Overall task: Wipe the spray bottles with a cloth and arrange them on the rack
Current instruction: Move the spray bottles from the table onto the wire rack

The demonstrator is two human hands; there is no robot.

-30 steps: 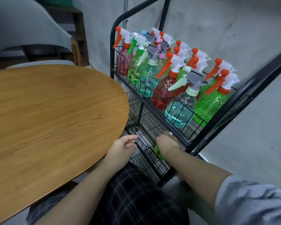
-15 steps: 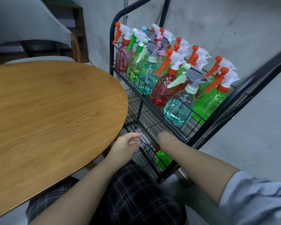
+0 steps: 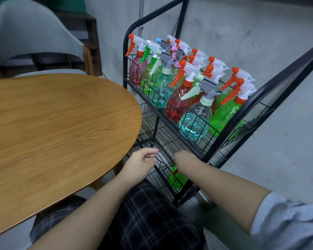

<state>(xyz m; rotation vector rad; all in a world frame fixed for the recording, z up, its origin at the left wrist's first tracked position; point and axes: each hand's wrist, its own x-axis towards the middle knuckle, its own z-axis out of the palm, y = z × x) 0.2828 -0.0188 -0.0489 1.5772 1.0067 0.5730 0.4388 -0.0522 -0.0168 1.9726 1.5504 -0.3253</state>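
Observation:
A black wire rack (image 3: pixel 202 123) stands to the right of the table. Its upper shelf holds several spray bottles in red, green and teal, among them a teal one (image 3: pixel 195 121) at the front. My right hand (image 3: pixel 183 156) reaches down in front of that shelf, bent at the wrist so its fingers are hidden. Directly under it a green spray bottle (image 3: pixel 177 178) with a red collar hangs just inside the lower shelf, apparently held by its top. My left hand (image 3: pixel 143 159) hovers beside the rack, fingers loosely curled and holding nothing. No cloth is in sight.
A round wooden table (image 3: pixel 58 127) fills the left side, its edge close to the rack. A grey chair (image 3: pixel 34 33) stands behind it. A grey wall runs behind and to the right of the rack. My lap in plaid fabric (image 3: pixel 148 217) is below.
My right hand has sunk lower behind the rack's frame, and the green bottle has gone down with it. My left hand has curled its fingers slightly and stayed in place.

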